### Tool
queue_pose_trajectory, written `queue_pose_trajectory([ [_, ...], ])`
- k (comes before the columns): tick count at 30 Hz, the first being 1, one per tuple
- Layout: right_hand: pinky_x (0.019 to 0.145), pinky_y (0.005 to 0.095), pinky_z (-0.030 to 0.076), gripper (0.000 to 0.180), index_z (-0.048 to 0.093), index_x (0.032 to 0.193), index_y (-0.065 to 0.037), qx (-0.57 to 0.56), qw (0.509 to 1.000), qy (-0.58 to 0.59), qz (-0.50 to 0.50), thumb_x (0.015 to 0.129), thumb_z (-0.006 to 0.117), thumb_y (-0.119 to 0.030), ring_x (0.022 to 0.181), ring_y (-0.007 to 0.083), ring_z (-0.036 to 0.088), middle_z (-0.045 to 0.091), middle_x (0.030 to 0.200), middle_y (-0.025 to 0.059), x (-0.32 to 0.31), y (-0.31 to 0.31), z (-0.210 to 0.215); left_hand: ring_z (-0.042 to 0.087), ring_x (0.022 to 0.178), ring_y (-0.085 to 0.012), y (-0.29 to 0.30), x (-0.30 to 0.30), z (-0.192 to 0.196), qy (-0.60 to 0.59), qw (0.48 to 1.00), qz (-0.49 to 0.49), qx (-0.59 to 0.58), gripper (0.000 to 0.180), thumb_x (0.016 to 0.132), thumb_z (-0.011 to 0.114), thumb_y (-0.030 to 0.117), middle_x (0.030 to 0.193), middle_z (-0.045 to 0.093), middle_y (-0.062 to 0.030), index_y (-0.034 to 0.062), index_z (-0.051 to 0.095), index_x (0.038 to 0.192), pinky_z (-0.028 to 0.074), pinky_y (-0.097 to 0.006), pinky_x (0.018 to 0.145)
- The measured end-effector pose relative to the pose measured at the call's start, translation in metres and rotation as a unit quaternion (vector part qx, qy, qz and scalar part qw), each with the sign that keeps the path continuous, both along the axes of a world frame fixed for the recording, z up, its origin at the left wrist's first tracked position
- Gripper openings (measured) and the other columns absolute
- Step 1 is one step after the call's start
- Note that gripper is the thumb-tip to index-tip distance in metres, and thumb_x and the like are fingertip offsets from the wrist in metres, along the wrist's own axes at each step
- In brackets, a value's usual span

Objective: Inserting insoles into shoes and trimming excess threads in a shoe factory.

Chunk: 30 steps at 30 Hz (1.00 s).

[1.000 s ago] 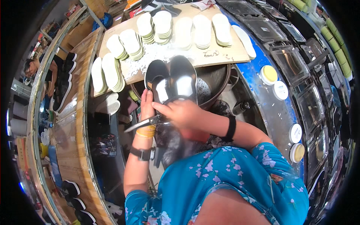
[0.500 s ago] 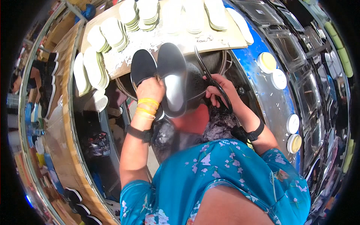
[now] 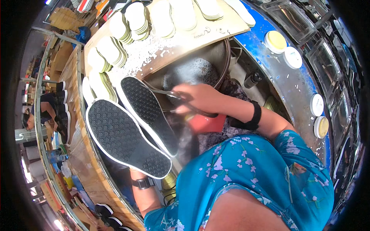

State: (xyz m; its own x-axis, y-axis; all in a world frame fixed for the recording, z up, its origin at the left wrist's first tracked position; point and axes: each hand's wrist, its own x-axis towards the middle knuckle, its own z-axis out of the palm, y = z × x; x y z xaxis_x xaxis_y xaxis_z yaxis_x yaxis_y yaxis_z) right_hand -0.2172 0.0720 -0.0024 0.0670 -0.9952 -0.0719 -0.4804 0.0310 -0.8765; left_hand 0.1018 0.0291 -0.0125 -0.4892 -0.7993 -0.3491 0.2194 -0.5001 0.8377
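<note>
Two shoes [image 3: 131, 127] soles up, right hand [image 3: 200, 101] gripping scissors [image 3: 173, 96] over metal basin [image 3: 216, 54]

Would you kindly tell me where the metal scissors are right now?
In the head view the metal scissors sit centre frame in the right hand, beside the upper black-soled shoe, over the dark round tub.

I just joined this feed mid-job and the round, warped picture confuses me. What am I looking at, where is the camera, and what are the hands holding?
There is no machine: a person works with bare hands. The fisheye camera sits on their head and looks down, so straight edges bend. The right hand grips scissors beside a pair of black shoes turned soles up. The left hand is hidden under the shoes; only its forearm with a wristwatch shows. Beyond lie stacks of pale insoles on a board, white trimmings, and round tins.
</note>
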Motion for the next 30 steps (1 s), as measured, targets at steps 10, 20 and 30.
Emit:
queue_pose_trajectory([
  [10, 0.058, 0.0363, 0.045, 0.036, 0.056, 0.096, -0.007, -0.110, 0.987, 0.067, -0.097, 0.070, 0.069, -0.029, 0.066, 0.0343, 0.056, 0.058, 0.070, 0.0141, 0.014, -0.006, 0.013, 0.055, 0.074, -0.0158, 0.015, -0.017, 0.012, -0.218, 0.939, -0.113, -0.241, 0.025, 0.080, 0.058, 0.014, 0.091, 0.060, -0.0063, -0.0021, 0.057, 0.100, 0.048, -0.028, 0.069],
  [20, 0.063, 0.0372, 0.045, 0.043, 0.056, 0.100, -0.008, -0.021, 0.993, -0.062, -0.094, 0.069, 0.069, -0.035, 0.071, 0.0351, 0.058, 0.059, 0.071, 0.0161, -0.001, 0.013, 0.025, 0.055, 0.075, -0.0156, 0.010, -0.023, 0.012, -0.263, 0.905, -0.150, -0.297, 0.026, 0.079, 0.058, 0.013, 0.093, 0.060, -0.0064, -0.0017, 0.056, 0.101, 0.047, -0.028, 0.069],
  [30, 0.067, 0.0336, 0.046, 0.049, 0.052, 0.109, -0.010, -0.052, 0.995, -0.036, -0.076, 0.068, 0.071, -0.030, 0.075, 0.0317, 0.059, 0.058, 0.076, 0.0155, 0.003, 0.032, 0.051, 0.055, 0.077, -0.0154, 0.006, -0.038, 0.003, -0.256, 0.906, -0.144, -0.303, 0.028, 0.079, 0.059, 0.011, 0.095, 0.060, -0.0065, -0.0014, 0.056, 0.104, 0.047, -0.027, 0.071],
])
